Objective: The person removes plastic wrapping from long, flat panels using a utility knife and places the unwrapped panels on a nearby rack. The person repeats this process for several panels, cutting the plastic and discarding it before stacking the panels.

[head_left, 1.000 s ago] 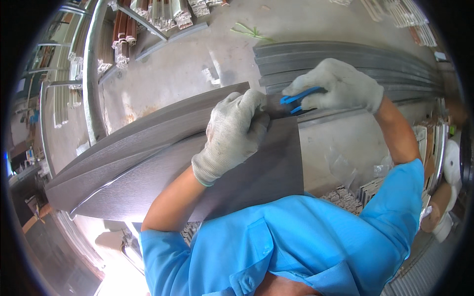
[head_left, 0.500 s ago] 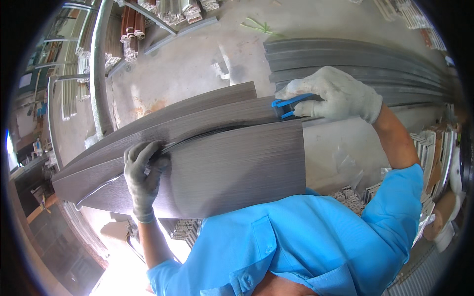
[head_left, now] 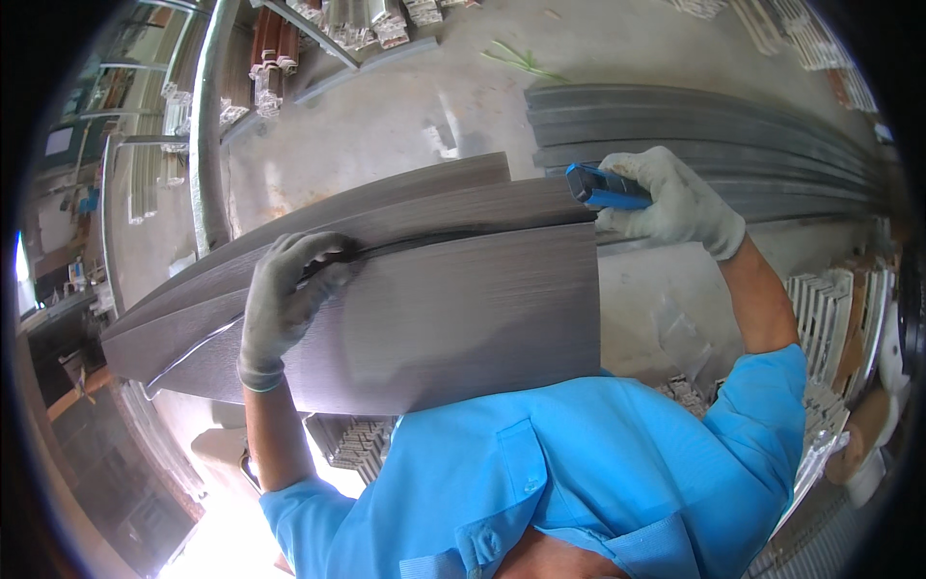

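Observation:
Dark grey-brown wood-grain boards (head_left: 473,318) lie lengthwise before me, with a raised, folded profile. A thin black strip (head_left: 453,234) runs along the seam between the near flat face and the ridge behind it. My left hand (head_left: 285,299), in a pale grey glove, curls its fingers on this strip near the middle of the boards. In my gloved right hand (head_left: 670,198) is a blue hand tool (head_left: 608,186) with a dark end, somewhat like a stapler; its exact kind is unclear. It hovers near the boards' right end.
Dark grey ribbed profiles (head_left: 675,121) lie on the floor behind my right hand. A metal post (head_left: 205,145) stands at the left, before racks of long profiles. More stacked profiles (head_left: 825,309) are at the right. A green strap (head_left: 521,60) lies on the concrete floor.
My right hand has moved right and turned the blue tool, lifting it off the seam. My left hand has shifted slightly right and away from me along the strip.

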`<control>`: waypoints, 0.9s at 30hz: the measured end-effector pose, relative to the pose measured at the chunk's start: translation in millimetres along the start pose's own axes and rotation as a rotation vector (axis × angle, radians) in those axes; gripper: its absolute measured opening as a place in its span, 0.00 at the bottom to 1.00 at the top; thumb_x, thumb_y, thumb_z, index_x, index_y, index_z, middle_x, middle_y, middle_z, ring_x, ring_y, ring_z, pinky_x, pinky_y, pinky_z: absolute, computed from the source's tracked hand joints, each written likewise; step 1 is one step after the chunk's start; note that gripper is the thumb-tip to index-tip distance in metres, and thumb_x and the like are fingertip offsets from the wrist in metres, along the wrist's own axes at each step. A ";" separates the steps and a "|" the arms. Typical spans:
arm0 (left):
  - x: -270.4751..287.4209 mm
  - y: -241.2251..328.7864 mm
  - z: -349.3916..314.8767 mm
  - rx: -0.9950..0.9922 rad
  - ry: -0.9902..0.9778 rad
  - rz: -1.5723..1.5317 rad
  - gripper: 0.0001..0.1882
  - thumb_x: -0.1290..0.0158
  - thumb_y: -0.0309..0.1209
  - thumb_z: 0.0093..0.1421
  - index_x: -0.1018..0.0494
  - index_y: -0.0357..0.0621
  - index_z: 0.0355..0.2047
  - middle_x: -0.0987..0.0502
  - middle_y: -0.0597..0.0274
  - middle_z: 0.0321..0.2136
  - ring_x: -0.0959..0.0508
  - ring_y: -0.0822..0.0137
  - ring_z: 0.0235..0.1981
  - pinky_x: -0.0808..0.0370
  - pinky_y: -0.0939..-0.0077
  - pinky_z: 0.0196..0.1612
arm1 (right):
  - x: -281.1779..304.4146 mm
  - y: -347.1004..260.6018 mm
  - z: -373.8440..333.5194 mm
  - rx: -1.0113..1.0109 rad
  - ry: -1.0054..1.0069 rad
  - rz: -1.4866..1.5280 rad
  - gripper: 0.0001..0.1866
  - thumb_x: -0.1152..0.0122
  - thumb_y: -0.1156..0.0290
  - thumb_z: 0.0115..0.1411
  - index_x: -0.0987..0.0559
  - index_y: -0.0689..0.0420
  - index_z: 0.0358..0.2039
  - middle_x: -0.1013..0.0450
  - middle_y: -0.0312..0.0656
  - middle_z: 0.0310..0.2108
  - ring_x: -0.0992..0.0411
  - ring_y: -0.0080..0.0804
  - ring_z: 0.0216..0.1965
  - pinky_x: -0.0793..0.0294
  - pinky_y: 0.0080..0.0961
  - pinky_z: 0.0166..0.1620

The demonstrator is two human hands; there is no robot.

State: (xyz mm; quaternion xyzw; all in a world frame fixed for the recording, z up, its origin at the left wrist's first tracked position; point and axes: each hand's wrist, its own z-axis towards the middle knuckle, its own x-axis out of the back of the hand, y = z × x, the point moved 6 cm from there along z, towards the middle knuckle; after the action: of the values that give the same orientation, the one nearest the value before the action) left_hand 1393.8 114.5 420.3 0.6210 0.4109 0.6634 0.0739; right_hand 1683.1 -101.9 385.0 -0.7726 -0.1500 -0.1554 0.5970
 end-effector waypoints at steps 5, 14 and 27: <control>-10.8 1.8 10.2 0.012 -0.028 0.072 0.10 0.41 0.23 0.56 0.20 0.41 0.39 0.20 0.57 0.34 0.22 0.57 0.38 0.26 0.63 0.44 | -2.4 2.2 1.1 -0.040 -0.024 0.022 0.16 0.28 0.64 0.55 0.20 0.62 0.37 0.27 0.39 0.23 0.34 0.24 0.26 0.32 0.28 0.33; -44.3 69.8 25.7 -0.310 0.169 0.196 0.14 0.37 0.20 0.53 0.21 0.41 0.41 0.22 0.54 0.39 0.21 0.54 0.40 0.24 0.64 0.44 | 1.3 9.9 -0.7 0.007 -0.037 -0.170 0.15 0.31 0.63 0.54 0.19 0.63 0.34 0.30 0.42 0.21 0.38 0.33 0.23 0.34 0.29 0.32; -125.5 129.1 67.8 -0.398 0.135 0.040 0.11 0.36 0.32 0.55 0.23 0.46 0.37 0.23 0.60 0.35 0.27 0.56 0.36 0.28 0.61 0.42 | -0.4 30.4 11.6 -0.038 -0.229 0.163 0.15 0.29 0.66 0.54 0.17 0.61 0.38 0.22 0.37 0.30 0.26 0.24 0.33 0.27 0.26 0.41</control>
State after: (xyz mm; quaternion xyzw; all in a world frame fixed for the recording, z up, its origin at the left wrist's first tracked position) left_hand 1534.3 -15.1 399.4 0.5564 0.2636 0.7727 0.1543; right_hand 1696.1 -98.1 355.5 -0.8061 -0.1509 -0.0197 0.5719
